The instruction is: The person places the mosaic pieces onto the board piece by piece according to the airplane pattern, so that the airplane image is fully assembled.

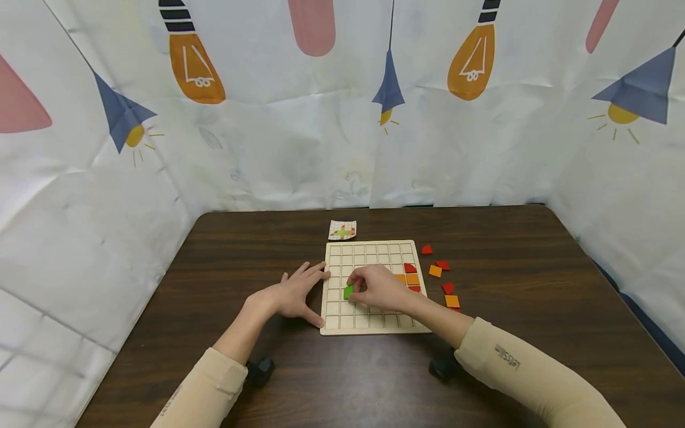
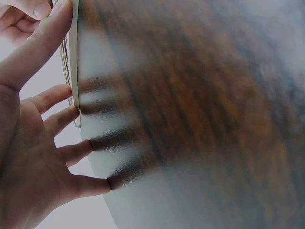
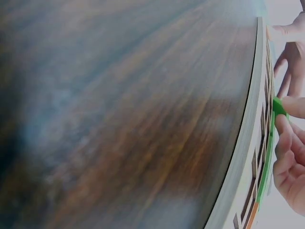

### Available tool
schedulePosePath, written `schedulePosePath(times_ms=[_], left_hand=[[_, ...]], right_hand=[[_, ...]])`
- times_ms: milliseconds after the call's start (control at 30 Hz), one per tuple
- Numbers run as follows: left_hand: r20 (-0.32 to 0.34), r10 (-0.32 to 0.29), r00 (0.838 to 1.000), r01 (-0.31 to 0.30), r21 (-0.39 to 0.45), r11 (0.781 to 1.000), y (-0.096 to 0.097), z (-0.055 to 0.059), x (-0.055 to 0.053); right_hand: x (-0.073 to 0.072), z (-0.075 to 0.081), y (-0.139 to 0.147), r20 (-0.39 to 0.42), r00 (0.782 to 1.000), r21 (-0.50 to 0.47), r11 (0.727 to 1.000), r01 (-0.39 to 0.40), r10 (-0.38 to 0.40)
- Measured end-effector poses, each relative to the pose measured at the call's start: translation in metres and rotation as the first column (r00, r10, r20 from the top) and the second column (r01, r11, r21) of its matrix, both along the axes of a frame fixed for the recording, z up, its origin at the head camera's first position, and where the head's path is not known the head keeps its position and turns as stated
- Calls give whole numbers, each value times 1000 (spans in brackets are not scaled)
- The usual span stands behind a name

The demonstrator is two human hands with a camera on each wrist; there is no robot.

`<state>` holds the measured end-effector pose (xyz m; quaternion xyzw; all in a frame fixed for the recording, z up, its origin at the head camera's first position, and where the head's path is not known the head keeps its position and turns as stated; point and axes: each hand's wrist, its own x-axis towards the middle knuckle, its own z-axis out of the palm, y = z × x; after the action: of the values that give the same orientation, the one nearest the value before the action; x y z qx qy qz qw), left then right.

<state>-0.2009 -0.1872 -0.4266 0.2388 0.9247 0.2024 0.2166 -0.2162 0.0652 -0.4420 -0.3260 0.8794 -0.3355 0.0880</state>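
A pale wooden grid board (image 1: 369, 249) lies on the dark table. My right hand (image 1: 382, 288) pinches a green tile (image 1: 348, 292) between thumb and finger over the left part of the grid. In the right wrist view the green tile (image 3: 278, 107) is tilted, its lower end close to the board. My left hand (image 1: 291, 296) is spread out, thumb and fingertips touching the board's left edge and the table. Red tiles and orange tiles (image 1: 412, 279) sit in squares at the right. A green strip (image 3: 265, 167) shows on the board; my right hand hides it from the head view.
A small picture card (image 1: 342, 230) lies behind the board's upper left corner. Several loose tiles, red and orange (image 1: 435, 271), are scattered right of the board. Dark blocky objects (image 1: 261, 371) show by both wrists. A printed white curtain (image 1: 299, 148) surrounds the table.
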Motion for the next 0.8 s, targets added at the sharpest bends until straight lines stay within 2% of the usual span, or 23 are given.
schedulePosePath(times_ms=[400,800], left_hand=[[8,2,1000,-2,4,1000,1,3,1],[8,-7,1000,7,8,1000,1,1,0]], right_hand=[[0,2,-5,-13,1000,48,999,-5,6],[2,4,4,-27,999,21,999,26,-26]])
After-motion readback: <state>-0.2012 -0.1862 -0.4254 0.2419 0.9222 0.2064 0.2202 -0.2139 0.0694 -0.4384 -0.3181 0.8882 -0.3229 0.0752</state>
